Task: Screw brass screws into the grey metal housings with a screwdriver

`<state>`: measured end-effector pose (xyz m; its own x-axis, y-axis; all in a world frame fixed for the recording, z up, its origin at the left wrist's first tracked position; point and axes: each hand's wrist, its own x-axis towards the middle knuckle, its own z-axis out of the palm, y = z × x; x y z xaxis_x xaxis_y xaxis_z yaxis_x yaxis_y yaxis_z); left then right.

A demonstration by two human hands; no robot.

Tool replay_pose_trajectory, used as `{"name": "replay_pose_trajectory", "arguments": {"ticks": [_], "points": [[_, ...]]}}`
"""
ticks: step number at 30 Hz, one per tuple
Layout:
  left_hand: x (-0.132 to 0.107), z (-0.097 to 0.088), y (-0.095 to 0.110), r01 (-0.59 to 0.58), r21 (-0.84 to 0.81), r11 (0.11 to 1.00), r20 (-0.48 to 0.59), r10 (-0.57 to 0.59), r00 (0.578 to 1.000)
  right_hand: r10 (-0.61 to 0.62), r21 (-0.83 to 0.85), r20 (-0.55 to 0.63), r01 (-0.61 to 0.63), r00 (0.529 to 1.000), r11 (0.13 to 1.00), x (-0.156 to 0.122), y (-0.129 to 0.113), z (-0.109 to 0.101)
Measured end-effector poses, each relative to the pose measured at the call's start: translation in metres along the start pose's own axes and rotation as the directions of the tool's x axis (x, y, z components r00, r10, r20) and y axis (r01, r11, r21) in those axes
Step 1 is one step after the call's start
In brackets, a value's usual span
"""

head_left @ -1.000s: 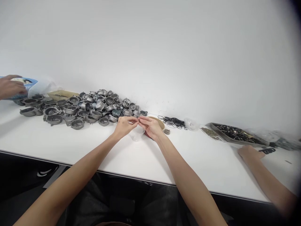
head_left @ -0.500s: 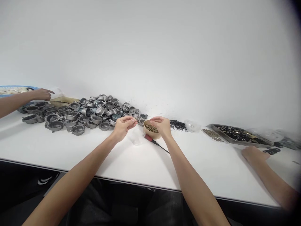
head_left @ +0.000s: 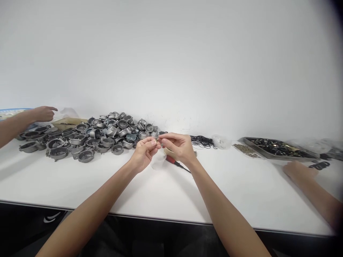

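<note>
A: Where's the tiny brass-coloured part [head_left: 157,142], apparently metal, shape unclear?
B: Pinched at left hand [head_left: 144,152] fingertips. Right hand [head_left: 179,148] narrowed beside it; can't tell if gripping.
A: Handling?
B: Probably light, stiff, slippery. Take opposite edges, thumb and fingertip.

matt grey metal housings [head_left: 108,142], smooth white tabletop [head_left: 160,200], translucent plastic cup [head_left: 158,162]
</note>
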<state>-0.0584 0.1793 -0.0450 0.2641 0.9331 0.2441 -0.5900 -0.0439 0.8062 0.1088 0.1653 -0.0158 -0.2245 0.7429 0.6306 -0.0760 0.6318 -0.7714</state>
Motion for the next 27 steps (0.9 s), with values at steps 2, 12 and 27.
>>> {"name": "replay_pose_trajectory", "arguments": {"ticks": [2,12,27], "points": [[-0.002,0.004,0.001,0.015,-0.009,1.000,0.018,-0.015,1.000,-0.038,-0.013,-0.011,0.038,0.999,0.999,-0.001,-0.005,0.001],[-0.056,0.028,0.018,-0.020,0.072,0.997,0.185,0.007,0.983,-0.135,0.041,0.129,0.131,0.982,0.991,-0.020,-0.054,0.003],[-0.112,0.055,0.052,-0.664,0.468,0.583,0.332,0.580,0.744,0.145,0.158,0.236,-0.185,0.961,0.970,-0.037,-0.114,0.020]]}}
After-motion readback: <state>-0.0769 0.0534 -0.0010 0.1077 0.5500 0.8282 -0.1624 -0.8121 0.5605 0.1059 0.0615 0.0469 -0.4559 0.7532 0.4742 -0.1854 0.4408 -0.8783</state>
